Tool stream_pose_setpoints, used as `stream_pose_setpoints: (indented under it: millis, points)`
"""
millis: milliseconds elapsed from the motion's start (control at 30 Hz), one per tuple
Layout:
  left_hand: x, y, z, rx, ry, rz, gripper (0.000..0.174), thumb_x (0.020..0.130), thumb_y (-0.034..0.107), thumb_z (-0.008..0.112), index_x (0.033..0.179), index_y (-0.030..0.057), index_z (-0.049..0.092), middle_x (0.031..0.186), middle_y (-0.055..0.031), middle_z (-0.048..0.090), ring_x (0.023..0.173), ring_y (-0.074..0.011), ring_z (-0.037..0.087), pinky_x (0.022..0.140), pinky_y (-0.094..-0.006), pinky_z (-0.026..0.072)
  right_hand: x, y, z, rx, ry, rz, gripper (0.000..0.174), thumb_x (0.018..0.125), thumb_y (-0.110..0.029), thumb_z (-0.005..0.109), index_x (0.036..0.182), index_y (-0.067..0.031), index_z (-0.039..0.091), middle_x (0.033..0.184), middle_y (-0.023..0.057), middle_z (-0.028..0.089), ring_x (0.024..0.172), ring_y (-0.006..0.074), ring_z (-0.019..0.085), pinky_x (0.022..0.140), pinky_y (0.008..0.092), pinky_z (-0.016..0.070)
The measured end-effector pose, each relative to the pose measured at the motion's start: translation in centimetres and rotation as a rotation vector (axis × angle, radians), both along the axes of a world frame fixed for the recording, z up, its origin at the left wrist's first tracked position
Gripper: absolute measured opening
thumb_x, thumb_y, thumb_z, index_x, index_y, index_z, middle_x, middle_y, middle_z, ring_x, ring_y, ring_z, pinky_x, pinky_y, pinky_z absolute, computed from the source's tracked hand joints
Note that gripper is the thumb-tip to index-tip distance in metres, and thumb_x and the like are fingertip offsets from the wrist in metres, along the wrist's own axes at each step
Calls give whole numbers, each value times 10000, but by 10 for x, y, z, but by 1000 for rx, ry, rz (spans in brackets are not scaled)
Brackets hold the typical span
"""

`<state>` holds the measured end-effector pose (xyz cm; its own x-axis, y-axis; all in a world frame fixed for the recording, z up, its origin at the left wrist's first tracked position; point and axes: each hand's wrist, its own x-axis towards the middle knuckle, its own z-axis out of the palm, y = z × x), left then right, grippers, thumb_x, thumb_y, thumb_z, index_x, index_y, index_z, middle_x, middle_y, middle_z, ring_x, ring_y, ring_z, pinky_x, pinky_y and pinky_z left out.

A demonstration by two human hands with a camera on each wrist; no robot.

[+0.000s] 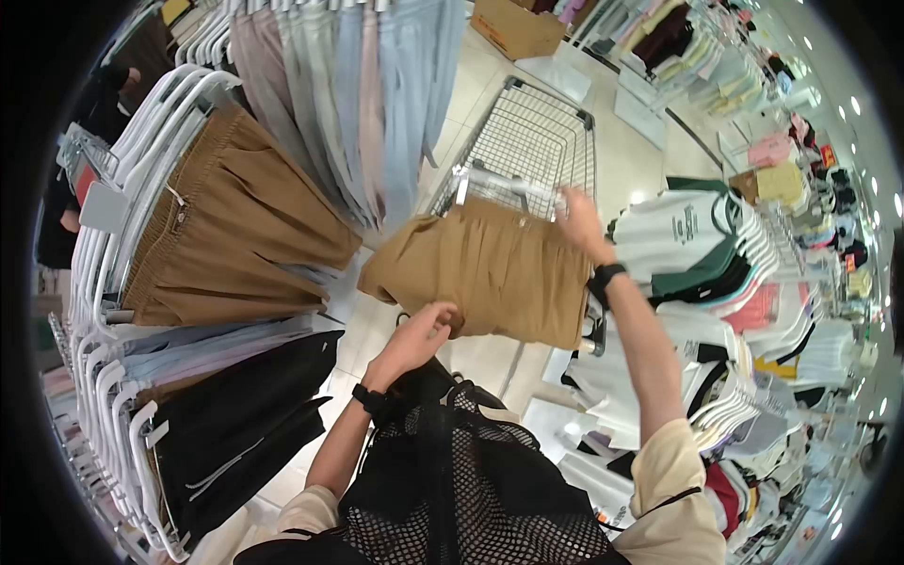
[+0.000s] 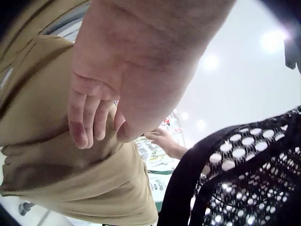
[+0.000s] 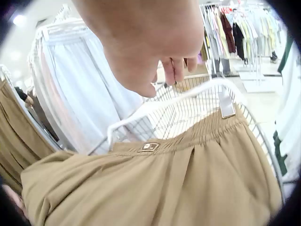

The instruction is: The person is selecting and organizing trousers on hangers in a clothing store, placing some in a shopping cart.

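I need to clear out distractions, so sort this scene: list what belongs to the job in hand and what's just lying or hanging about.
In the job, it seems:
tan garment
white hanger at its waistband
left hand
right hand
wire cart, probably

Just about:
black garment
pale blue trousers
white-and-green shirt
cardboard box

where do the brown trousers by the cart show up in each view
Head: brown trousers just right of centre, below the cart.
Left wrist: brown trousers filling much of the left half.
Right wrist: brown trousers across the bottom.
Shared landmark: the right hand, visible in all three.
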<state>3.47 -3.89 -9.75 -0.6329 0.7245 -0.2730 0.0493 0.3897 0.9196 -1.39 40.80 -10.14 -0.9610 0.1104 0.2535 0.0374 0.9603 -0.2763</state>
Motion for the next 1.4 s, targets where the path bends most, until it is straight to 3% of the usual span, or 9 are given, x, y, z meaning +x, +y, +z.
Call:
stream_pose_setpoints:
  millis: [100, 167, 333, 433, 633, 867, 1033, 1233, 1400]
  points:
    - [-16, -23, 5, -60, -81, -47, 389, 1025, 174, 599, 1398, 66, 605, 1299, -144, 713, 1146, -272, 707, 995, -386, 537, 32, -31, -72, -134, -344, 32, 497, 886, -220, 731, 1318, 4, 633, 1276, 277, 661, 1187, 474, 618, 1032, 515, 504]
    - [-28, -42, 6, -82, -137, -34, 391, 1028, 182, 593, 1401, 67, 601, 1281, -146, 719, 1139, -274, 708, 996, -387, 537, 46, -51, -107, -296, -407, 184, 372, 1008, -212, 601, 1313, -3, 644, 1280, 261, 681, 1203, 451, 623, 1052, 494, 497]
    - [-47, -80, -21, -78, -98, 20, 362, 1032, 167, 571, 1373, 52, 610, 1250, -149, 724, 1152, -281, 703, 990, -390, 543, 12, -118, 4, -124, -711, 234, 268, 1027, -175, 558, 1216, -25, 675, 1226, 227, 688, 1098, 437, 667, 945, 511, 542]
    - [-58, -92, -24, -56, -84, 72, 348, 1031, 144, 559, 1361, 50, 618, 1255, -148, 722, 1164, -280, 700, 1002, -394, 544, -36, -180, 80, -73, -531, 381, 266, 1010, -171, 604, 1232, -32, 654, 1212, 212, 686, 1106, 418, 672, 935, 495, 553]
    - [-65, -107, -21, 19, -50, 249, 341, 1030, 108, 555, 1358, 45, 621, 1265, -143, 723, 1175, -269, 699, 1021, -392, 549, -143, -362, 210, -89, 176, 775, 587, 938, -159, 719, 1459, -40, 474, 1402, 227, 527, 1267, 443, 553, 1069, 487, 472]
    - [-44, -135, -13, 66, -88, 458, 314, 1049, 109, 568, 1345, 31, 634, 1218, -126, 746, 1141, -258, 716, 1012, -383, 553, -248, -491, 260, -144, 833, 930, 606, 855, -207, 708, 1395, -31, 497, 1412, 260, 466, 1297, 436, 491, 1127, 499, 402]
    - [-13, -161, -18, 82, -90, 640, 307, 1052, 112, 578, 1344, 39, 639, 1193, -134, 754, 1114, -246, 723, 1003, -384, 553, -305, -514, 210, -392, 623, 950, 380, 809, -144, 737, 1162, -10, 693, 1171, 141, 700, 1127, 363, 647, 951, 448, 518]
    - [3, -178, -29, 61, -125, 666, 291, 1067, 135, 562, 1344, 79, 633, 1214, -166, 742, 1151, -292, 713, 989, -383, 550, -275, -461, 261, -349, 887, 936, 382, 807, -39, 780, 1187, -19, 748, 1305, 182, 714, 1144, 325, 715, 953, 368, 582]
    - [-7, -180, -5, 71, -58, 688, 266, 1049, 90, 576, 1294, 68, 676, 1192, -162, 749, 1098, -272, 727, 954, -382, 555, -204, -415, 252, -227, 730, 641, 191, 814, -149, 862, 953, -58, 769, 1099, 84, 753, 950, 292, 696, 838, 409, 533]
